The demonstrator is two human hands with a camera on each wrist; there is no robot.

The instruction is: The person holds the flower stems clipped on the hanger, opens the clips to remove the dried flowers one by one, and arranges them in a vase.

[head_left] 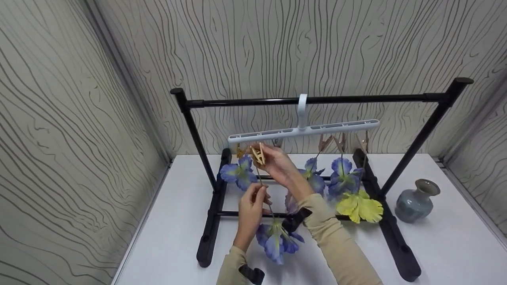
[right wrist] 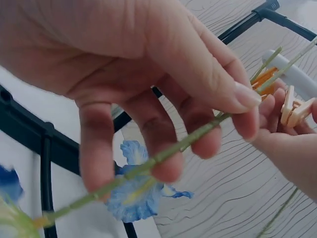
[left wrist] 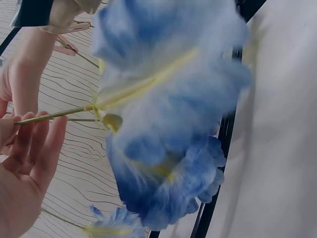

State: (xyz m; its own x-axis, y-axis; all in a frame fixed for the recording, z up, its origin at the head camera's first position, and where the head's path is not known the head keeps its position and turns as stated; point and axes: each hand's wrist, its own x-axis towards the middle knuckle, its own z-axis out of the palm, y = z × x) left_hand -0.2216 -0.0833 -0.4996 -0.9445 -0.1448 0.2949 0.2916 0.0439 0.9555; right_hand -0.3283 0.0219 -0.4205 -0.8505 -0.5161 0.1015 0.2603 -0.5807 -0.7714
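Observation:
A blue iris (head_left: 275, 241), seemingly artificial, hangs bloom down on a long green stem (right wrist: 133, 172). My left hand (head_left: 250, 206) pinches that stem between thumb and fingertips. Just above, my right hand (head_left: 277, 164) holds a light wooden clothespin (head_left: 258, 155) close below the left part of a pale hanger (head_left: 257, 137). The stem's upper end runs up beside the clothespin; whether the clothespin bites on it I cannot tell. In the left wrist view the bloom (left wrist: 153, 89) fills the middle, with my left hand at the lower left.
The hanger hooks over a black rack's top bar (head_left: 245, 102). A blue iris (head_left: 239, 173) hangs at its left, near an orange clip (head_left: 240, 151). More blue irises (head_left: 343, 174) and a yellow flower (head_left: 360, 206) hang at the right by pinkish clothespins (head_left: 324, 143). A grey-blue vase (head_left: 414, 204) stands right.

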